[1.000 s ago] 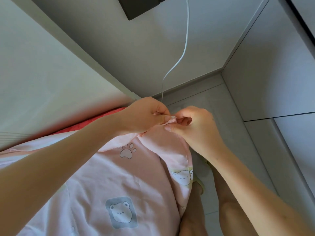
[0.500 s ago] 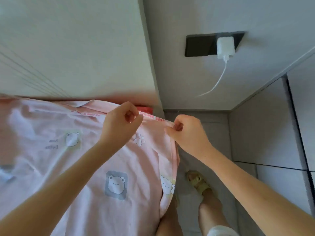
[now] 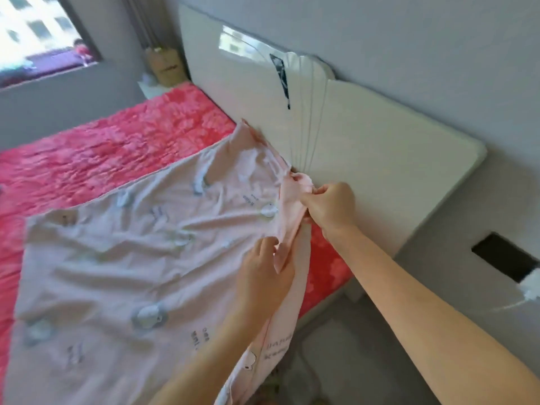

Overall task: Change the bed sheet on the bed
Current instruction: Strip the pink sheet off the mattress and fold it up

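I see a pale pink bed sheet (image 3: pixel 122 252) printed with small grey-and-white bear patches and dark lettering, lying over a bright red floral-textured mattress cover (image 3: pixel 111 135), against a white headboard (image 3: pixel 365 127) and grey wall (image 3: pixel 409 33).

My right hand (image 3: pixel 330 206) is just beside the white headboard (image 3: pixel 380 135), which walls off any reach past it. Left of my left hand (image 3: pixel 263 276) the pink sheet (image 3: pixel 131 244) lies low and rumpled, and beyond it the red bed cover (image 3: pixel 102 135) runs flat toward the window wall, so I have open passage above the bed. A cardboard box (image 3: pixel 166 68) fills the far corner beside the headboard. On my side a charger (image 3: pixel 527 289) juts from the wall above the floor (image 3: pixel 344 352) strip.
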